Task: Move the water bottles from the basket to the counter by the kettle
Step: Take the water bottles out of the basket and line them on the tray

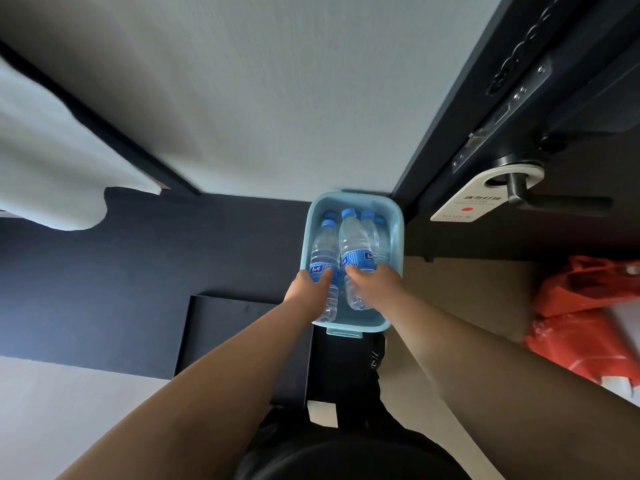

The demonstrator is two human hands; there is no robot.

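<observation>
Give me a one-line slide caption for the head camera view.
Left hand grips the left bottle, right hand the middle bottle, in the light blue basket.

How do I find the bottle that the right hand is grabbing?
Look at the foot of the dark door with the hanging tag: a light blue basket sits there. The middle bottle stands in it, gripped by the right hand. It looks taller than the left bottle, which the left hand grips.

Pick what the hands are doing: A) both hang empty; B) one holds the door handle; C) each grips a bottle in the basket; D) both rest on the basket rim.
C: the left hand grips the left bottle, the right hand the right bottle, both in the basket.
</observation>
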